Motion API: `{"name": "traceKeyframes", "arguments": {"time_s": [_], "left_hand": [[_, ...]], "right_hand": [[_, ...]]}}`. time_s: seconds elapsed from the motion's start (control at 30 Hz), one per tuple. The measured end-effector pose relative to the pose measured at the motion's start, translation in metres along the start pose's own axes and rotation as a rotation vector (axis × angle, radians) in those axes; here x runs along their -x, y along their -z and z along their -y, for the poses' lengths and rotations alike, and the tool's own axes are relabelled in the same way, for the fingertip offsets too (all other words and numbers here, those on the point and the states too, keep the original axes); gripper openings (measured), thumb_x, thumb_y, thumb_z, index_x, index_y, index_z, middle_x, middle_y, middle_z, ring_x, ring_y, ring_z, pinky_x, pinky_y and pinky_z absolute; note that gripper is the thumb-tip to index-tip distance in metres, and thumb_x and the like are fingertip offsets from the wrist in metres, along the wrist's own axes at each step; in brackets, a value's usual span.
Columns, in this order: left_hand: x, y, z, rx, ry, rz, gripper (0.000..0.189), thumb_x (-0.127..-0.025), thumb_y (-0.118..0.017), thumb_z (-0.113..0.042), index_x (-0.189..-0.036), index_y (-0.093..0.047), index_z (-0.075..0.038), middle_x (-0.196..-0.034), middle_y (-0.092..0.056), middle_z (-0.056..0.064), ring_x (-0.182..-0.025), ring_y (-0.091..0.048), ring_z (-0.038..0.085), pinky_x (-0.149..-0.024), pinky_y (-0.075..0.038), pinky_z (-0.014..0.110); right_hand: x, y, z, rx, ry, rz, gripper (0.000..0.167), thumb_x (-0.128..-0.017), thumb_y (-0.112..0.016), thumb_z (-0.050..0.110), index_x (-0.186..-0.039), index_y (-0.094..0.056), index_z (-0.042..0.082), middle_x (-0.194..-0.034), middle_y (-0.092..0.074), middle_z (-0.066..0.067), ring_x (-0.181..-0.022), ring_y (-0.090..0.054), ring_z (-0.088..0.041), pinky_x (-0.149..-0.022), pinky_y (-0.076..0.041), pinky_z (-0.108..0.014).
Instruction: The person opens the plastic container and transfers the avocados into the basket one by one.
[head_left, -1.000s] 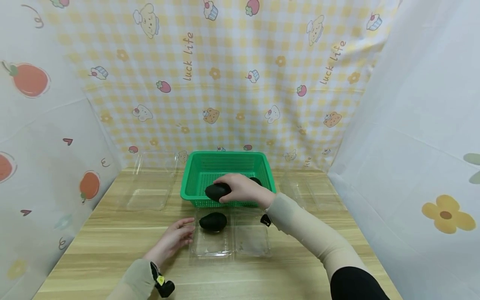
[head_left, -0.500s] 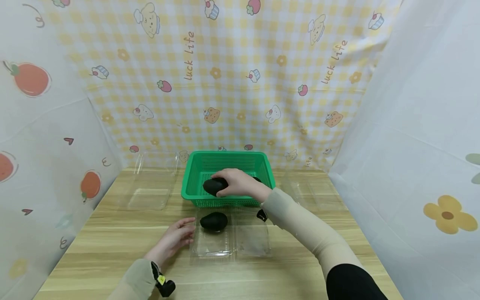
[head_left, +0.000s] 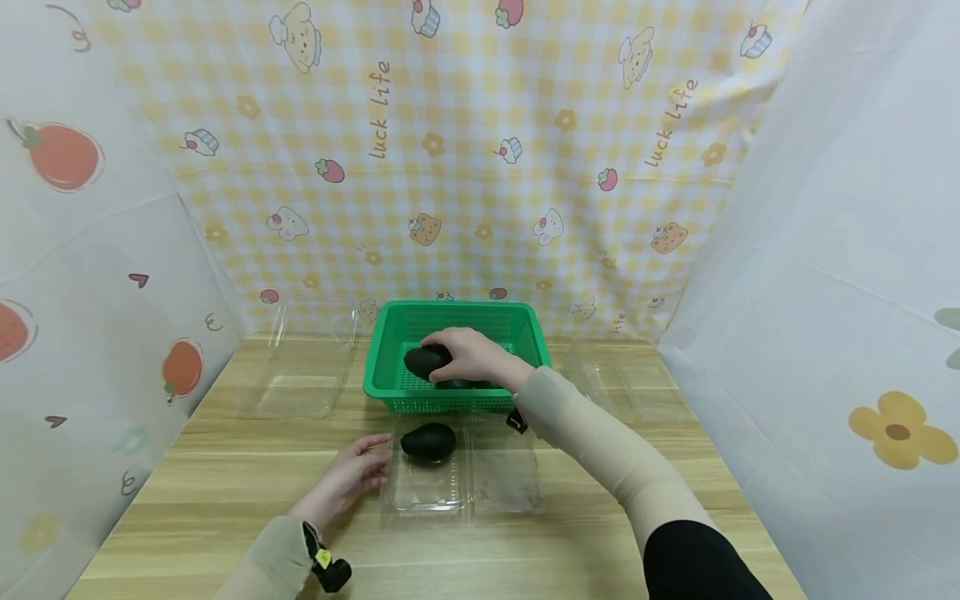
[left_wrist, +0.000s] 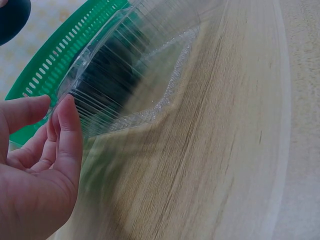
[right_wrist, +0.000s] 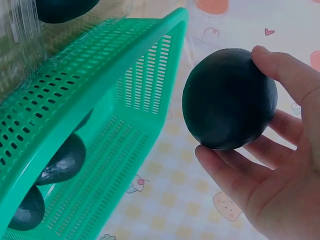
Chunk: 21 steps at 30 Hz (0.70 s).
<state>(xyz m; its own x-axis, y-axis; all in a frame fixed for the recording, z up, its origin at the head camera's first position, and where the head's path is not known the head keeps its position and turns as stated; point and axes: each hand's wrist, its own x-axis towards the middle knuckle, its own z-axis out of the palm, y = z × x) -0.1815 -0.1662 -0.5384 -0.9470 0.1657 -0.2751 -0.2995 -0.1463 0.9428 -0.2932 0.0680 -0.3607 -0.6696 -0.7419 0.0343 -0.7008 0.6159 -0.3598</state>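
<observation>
My right hand holds a dark avocado between thumb and fingers, above the green plastic basket. More avocados lie inside the basket, near its front wall. In front of the basket stands an opened clear plastic clamshell container with another avocado in its left half. At that container's left edge, my left hand pinches the rim between thumb and fingertips, as the left wrist view shows. The right wrist view shows the held avocado clear of the basket's wall.
Another clear plastic container stands open at the back left of the wooden table. More clear plastic lies at the back right. A patterned cloth hangs behind the table, with white cloths on both sides.
My right hand has carried its avocado back and slightly left, from the basket's front rim to over its inside. Avocados in the basket show below it now. The left hand stays put.
</observation>
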Motion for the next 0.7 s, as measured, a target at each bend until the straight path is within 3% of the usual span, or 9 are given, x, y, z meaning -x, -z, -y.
{"name": "traceKeyframes", "arguments": {"time_s": [0.7], "left_hand": [[-0.001, 0.0, 0.001, 0.011, 0.001, 0.007, 0.052, -0.097, -0.055, -0.004, -0.142, -0.035, 0.01, -0.09, -0.06, 0.005, -0.078, -0.057, 0.014, -0.067, -0.053, 0.027]], "right_hand": [[-0.028, -0.014, -0.011, 0.0, -0.045, 0.022, 0.056, -0.089, -0.069, 0.033, -0.139, -0.052, 0.016, -0.135, -0.054, -0.003, -0.112, -0.053, -0.018, -0.087, -0.046, -0.033]]}}
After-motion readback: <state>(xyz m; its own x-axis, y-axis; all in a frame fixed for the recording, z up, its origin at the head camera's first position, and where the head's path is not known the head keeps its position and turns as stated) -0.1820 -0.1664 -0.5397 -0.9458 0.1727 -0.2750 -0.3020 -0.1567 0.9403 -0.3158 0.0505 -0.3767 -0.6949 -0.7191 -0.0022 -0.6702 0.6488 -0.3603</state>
